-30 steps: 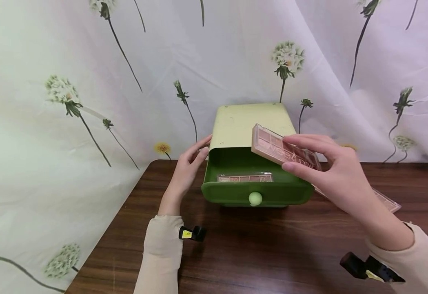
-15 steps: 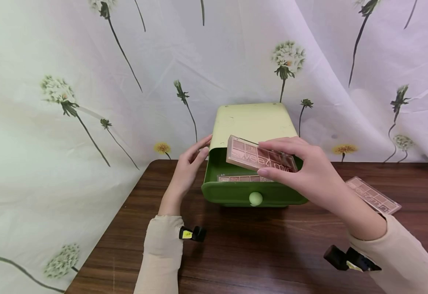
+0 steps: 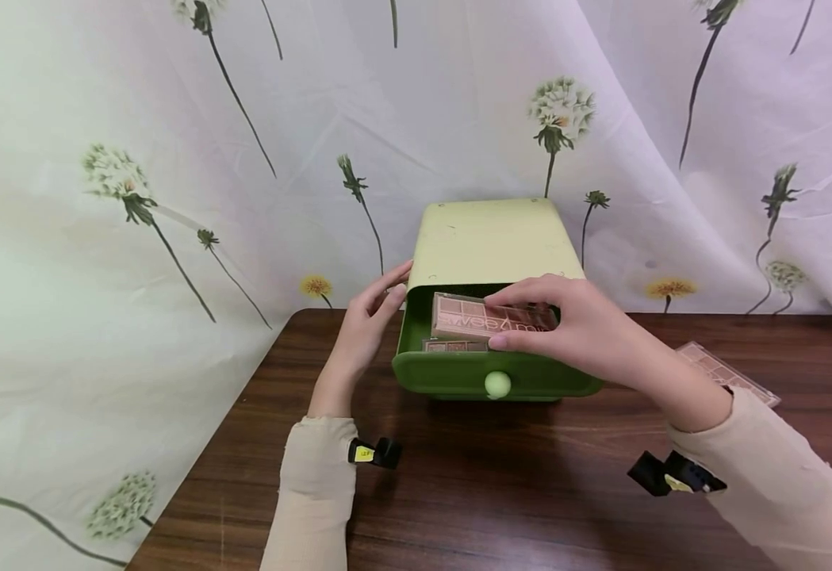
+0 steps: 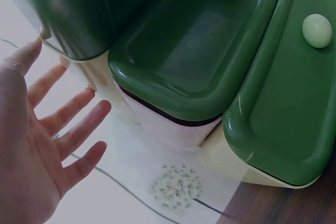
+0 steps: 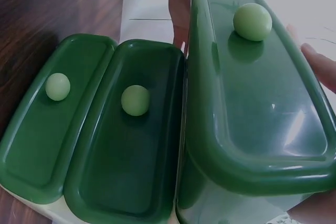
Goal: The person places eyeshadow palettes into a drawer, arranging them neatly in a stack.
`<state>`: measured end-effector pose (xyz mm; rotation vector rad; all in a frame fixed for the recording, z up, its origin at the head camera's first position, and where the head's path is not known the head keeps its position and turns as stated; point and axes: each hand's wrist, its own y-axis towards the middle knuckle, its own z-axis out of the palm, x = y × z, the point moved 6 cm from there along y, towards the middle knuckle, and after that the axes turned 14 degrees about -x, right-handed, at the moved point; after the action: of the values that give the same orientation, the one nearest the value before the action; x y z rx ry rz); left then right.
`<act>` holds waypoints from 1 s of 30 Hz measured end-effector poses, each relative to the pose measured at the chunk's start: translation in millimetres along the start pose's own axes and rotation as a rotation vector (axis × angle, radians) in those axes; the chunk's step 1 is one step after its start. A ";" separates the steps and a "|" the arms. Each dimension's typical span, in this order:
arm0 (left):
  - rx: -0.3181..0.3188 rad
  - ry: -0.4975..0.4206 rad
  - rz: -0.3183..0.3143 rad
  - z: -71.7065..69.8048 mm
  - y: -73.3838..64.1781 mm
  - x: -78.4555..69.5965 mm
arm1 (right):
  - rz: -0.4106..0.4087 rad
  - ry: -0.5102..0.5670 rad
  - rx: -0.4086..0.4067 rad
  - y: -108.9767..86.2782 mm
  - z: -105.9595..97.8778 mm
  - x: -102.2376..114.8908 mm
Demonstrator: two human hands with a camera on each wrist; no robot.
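Note:
My right hand (image 3: 587, 329) pinches an eyeshadow palette (image 3: 467, 316) with a clear lid and pinkish pans, thumb on its near edge and fingers on the far one. It is tilted and lowered into the mouth of the pulled-out green top drawer (image 3: 451, 374). Behind the drawer front another palette (image 3: 451, 346) shows, partly covered by the held one. My left hand (image 3: 360, 337) touches the left side of the cream drawer cabinet (image 3: 494, 238); its fingers are spread, tips at the wall, in the left wrist view. The drawer front hides the held palette in the right wrist view.
On the wooden table (image 3: 458, 492), a further palette (image 3: 733, 373) lies to the right, partly behind my right forearm. Two closed drawers with round knobs, a middle drawer (image 5: 126, 156) and a bottom drawer (image 5: 39, 140), sit under the open one. A dandelion-print cloth (image 3: 451, 103) hangs behind.
My right hand has moved left and down, bringing the palette from above the cabinet's right front into the drawer opening. The table palette has come into fuller view. My left hand has stayed put.

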<state>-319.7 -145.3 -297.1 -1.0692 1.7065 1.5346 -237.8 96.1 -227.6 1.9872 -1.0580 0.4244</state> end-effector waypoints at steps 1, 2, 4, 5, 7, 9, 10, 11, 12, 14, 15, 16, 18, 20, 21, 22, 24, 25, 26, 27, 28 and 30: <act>0.000 -0.001 0.000 -0.3 0.0 -0.3 | 0.012 0.001 0.022 0.9 1.4 -0.2; 0.000 -0.003 0.000 -0.4 0.1 -0.7 | 0.022 -0.003 0.040 1.8 2.5 -0.4; 0.002 -0.002 0.003 -0.5 0.2 -1.6 | 0.040 -0.011 0.068 3.4 4.0 -0.3; 0.005 -0.005 0.005 -0.3 0.3 -2.1 | 0.052 -0.013 0.079 4.4 4.5 -0.5; 0.007 -0.007 0.005 -0.2 0.5 -2.8 | 0.070 -0.016 0.098 6.5 5.1 -0.5; 0.007 -0.005 0.006 -0.5 0.3 -3.3 | 0.089 -0.019 0.122 8.8 6.2 -1.3; 0.006 -0.007 0.005 -0.8 0.2 -3.4 | 0.103 -0.021 0.136 9.9 7.0 -2.5; 0.005 -0.007 0.004 -1.1 0.0 -3.4 | 0.112 -0.020 0.151 10.9 8.2 -3.7; 0.004 -0.005 0.003 -1.5 -0.2 -3.2 | 0.120 -0.021 0.164 11.9 9.4 -5.0; 0.003 -0.002 0.002 -2.1 -0.8 -2.6 | 0.132 -0.021 0.194 13.8 12.4 -8.4; 0.002 0.001 0.001 -2.3 -0.9 -2.2 | 0.134 -0.020 0.206 14.7 13.9 -10.2; 0.002 0.005 0.000 -2.4 -1.0 -1.7 | 0.136 -0.015 0.218 15.5 15.2 -12.0; 0.005 0.012 -0.002 -2.5 -1.3 -1.0 | 0.132 -0.003 0.239 17.1 17.7 -14.3; 0.005 0.014 -0.002 -2.5 -1.5 -0.4 | 0.125 -0.001 0.256 18.5 19.8 -16.5; 0.005 0.014 -0.001 -2.5 -1.5 -0.3 | 0.120 -0.007 0.260 19.2 20.6 -17.5; 0.005 0.013 0.000 -2.4 -1.5 -0.5 | 0.115 -0.016 0.263 19.9 21.2 -18.2; 0.004 0.010 0.002 -2.3 -1.4 -0.8 | 0.107 -0.039 0.263 21.3 22.1 -19.6; 0.004 0.007 0.003 -2.2 -1.2 -0.7 | 0.103 -0.050 0.263 22.0 22.3 -20.0; 0.002 0.005 0.003 -2.1 -1.1 -0.5 | 0.100 -0.061 0.261 22.5 22.4 -20.6; 0.002 0.003 0.005 -1.9 -0.9 -0.8 | 0.097 -0.071 0.260 23.0 22.4 -21.0; 0.003 0.002 0.005 -1.7 -0.9 -1.1 | 0.095 -0.078 0.260 23.4 22.6 -21.3; 0.003 0.001 0.007 -1.3 -0.8 -0.9 | 0.091 -0.081 0.264 23.6 23.0 -21.3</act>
<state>-318.4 -146.4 -296.5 -1.0638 1.7144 1.5357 -271.3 81.9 -242.5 2.2092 -1.1971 0.5600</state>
